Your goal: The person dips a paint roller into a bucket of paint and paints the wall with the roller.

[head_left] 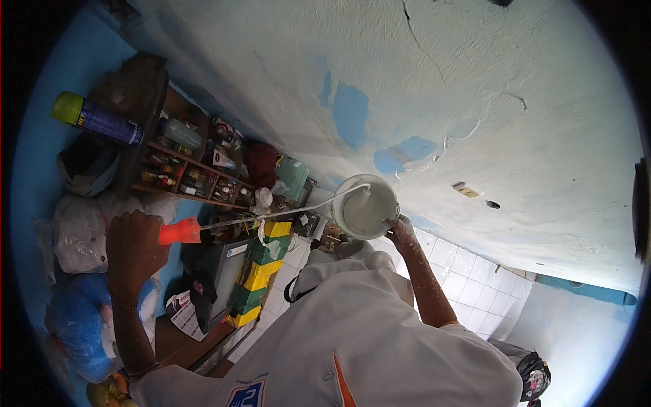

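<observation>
My left hand [137, 245], at the left, is wrapped round the orange handle of a paint roller [180, 231]. Its long thin rod, coated whitish, runs right and bends over into a white bucket [347, 217]. The roller's far end lies inside the bucket, where a pale shape shows; its detail is hard to make out. With my right hand [400, 234], I grip the bucket's right rim, and that hand and forearm are speckled with white. The bucket is tilted so its opening faces up towards me, in front of my white shirt.
A whitish wall [475, 81] with cracks and blue patches rises ahead. To the left stand a wooden shelf [196, 178] of bottles, a spray can [108, 121], stuffed plastic bags [95, 319] and a yellow-green striped box [261, 278]. White tiles [468, 288] cover the floor.
</observation>
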A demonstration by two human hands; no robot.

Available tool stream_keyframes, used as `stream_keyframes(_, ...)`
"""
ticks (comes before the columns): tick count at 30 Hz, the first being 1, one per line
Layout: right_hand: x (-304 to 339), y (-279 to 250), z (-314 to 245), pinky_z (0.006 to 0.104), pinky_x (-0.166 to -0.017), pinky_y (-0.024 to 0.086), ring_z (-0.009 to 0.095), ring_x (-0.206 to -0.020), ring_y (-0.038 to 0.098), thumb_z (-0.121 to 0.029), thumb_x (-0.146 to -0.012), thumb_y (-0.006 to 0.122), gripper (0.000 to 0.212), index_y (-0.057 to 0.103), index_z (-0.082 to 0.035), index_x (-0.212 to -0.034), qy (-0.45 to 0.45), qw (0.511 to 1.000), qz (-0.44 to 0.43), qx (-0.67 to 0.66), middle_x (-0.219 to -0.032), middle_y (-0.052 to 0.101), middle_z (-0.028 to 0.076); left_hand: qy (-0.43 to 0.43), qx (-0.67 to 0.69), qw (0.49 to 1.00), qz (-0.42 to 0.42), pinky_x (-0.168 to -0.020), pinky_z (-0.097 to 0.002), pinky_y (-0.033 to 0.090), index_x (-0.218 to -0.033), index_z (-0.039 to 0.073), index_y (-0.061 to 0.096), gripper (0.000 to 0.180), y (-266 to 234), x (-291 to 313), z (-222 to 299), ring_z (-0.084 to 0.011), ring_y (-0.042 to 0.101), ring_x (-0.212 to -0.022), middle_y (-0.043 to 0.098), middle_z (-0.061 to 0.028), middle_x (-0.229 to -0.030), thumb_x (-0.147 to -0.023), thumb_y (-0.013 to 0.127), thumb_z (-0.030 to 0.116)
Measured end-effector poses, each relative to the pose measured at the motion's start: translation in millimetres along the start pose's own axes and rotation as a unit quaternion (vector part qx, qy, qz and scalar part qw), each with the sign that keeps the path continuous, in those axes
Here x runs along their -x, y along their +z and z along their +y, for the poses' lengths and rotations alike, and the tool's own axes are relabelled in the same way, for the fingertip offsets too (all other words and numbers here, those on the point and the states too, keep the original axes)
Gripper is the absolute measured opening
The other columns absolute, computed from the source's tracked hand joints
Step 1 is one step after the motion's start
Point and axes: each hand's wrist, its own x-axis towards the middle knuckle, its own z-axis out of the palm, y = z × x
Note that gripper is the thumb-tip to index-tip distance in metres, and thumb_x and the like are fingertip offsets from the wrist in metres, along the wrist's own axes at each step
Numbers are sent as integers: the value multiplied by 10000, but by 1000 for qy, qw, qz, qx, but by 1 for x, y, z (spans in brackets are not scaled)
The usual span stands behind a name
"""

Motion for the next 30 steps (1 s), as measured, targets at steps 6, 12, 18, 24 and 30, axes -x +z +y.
stream_keyframes(6,0,0,-4,317,-678,462,179,-794,553,-129,-722,548,314,523,7,-1004,22,999,15,-34,-892,568,84,-24,58,997,50,-648,-391,385,-768,71,558,238,25,27,-18,-288,514,-714,521,-108,-732,-601,682,186)
stream_keyframes(12,1,-2,-22,343,-753,485,201,-857,582,-130,-759,576,287,513,12,-1001,29,993,-17,-110,-928,587,98,-89,136,982,91,-666,-434,383,-814,36,523,303,63,59,-12,-354,496,-770,509,-166,-786,-593,683,168)
stream_keyframes(18,3,10,-57,355,-773,480,212,-876,579,-133,-769,567,320,495,31,-1034,12,995,-16,-102,-949,581,115,-195,129,972,36,-638,-429,404,-743,44,591,226,75,73,16,-339,540,-719,556,-163,-713,-595,663,200)
stream_keyframes(24,1,22,-79,321,-708,495,201,-825,571,-78,-747,542,301,498,61,-1009,-22,988,-14,-155,-916,569,130,-222,116,968,21,-610,-422,417,-708,36,620,215,95,78,36,-333,565,-649,571,-158,-633,-599,646,220)
stream_keyframes(30,-8,26,-79,360,-780,488,222,-893,576,-90,-764,535,341,472,56,-1065,-35,987,-34,-154,-1001,565,137,-228,133,962,74,-619,-421,414,-712,39,617,196,112,93,37,-328,568,-649,576,-152,-638,-583,650,183)
